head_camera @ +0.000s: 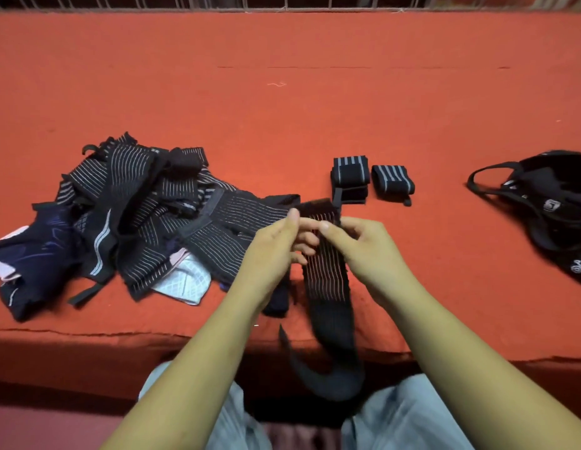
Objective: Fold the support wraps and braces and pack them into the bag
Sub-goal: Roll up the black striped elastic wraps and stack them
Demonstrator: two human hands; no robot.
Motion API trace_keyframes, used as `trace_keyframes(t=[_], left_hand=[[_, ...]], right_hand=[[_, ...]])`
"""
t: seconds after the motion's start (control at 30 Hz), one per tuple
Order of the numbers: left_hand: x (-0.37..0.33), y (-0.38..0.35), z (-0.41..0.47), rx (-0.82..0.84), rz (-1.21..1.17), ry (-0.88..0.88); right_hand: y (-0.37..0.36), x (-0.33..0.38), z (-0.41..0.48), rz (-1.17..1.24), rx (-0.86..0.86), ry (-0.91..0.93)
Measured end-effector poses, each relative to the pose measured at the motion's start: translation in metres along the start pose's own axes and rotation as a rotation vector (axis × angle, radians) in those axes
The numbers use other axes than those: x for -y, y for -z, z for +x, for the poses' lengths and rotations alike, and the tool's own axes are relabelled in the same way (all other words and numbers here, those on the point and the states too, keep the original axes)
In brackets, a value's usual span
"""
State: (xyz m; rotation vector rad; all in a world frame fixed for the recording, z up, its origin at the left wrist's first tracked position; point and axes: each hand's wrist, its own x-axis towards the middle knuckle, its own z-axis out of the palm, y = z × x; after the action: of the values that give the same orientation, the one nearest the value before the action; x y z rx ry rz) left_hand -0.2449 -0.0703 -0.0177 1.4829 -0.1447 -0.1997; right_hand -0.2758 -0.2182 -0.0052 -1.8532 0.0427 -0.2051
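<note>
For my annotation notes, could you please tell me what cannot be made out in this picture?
Head view:
- Bag: cut off by the right edge; contents unseen.
- Pile of wraps: pieces overlap, so their number is unclear.
- Long wrap: its upper part is partly covered by the left hand and right hand; its hanging end is blurred.

Bag point(547, 186) partly beyond right edge

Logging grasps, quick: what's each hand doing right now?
Left hand: holds the striped elastic wrap at its edge.
Right hand: grips the same wrap, thumb on top.
</note>
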Motion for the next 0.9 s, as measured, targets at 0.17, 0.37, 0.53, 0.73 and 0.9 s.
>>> trace_keyframes(t=[0.17, 0.37, 0.53, 0.73, 0.9], left_hand=[[0.015, 0.009, 0.001, 0.13, 0.003, 0.014], [0.021, -0.005, -0.007, 0.398, -0.188, 0.155], [0.018, -0.009, -0.003, 0.54, -0.492, 0.265], [0.042, -0.01, 0.007, 0.555, -0.542, 0.326], [0.058, -0.014, 0.022, 0.25, -0.413, 0.418]], right_hand=[[0.01, 0.012, 0.006, 0.401, 0.032, -0.146], [0.028, 0.035, 0.03, 0.591, -0.005, -0.215], [0.036, 0.03, 0.042, 0.494, 0.016, -0.22], [0.048, 0.022, 0.062, 0.279, -0.148, -0.13], [0.057, 0.019, 0.064, 0.086, -0.174, -0.025]])
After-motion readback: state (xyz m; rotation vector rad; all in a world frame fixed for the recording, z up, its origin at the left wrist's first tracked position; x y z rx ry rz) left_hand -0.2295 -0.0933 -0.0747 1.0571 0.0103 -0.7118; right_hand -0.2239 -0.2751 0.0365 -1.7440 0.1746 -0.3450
